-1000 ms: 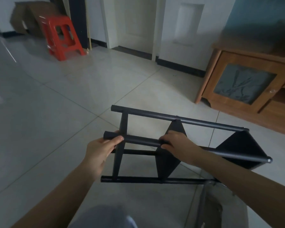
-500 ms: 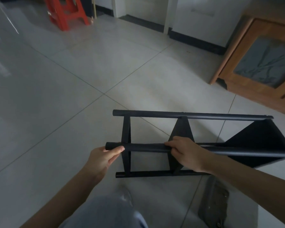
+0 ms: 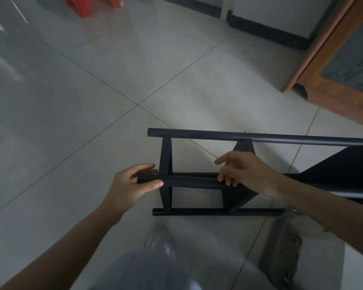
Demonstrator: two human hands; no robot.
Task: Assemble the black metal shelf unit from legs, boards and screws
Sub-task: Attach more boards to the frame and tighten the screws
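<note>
Both bare forearms reach forward from the bottom edge. The left hand (image 3: 132, 185) is cupped, thumb and fingers (image 3: 147, 167) curled loosely around a tube end. The right hand (image 3: 247, 172) is lifted with fingers spread, index extended, lower fingertips touching the same tube.

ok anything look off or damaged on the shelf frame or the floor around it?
Nothing damaged or spilled shows. The black shelf unit lies on its side on the tiled floor, likely just for assembly. Left hand grips the end of the near leg; right hand rests on it with relaxed fingers. Legs look straight and parallel.
</note>
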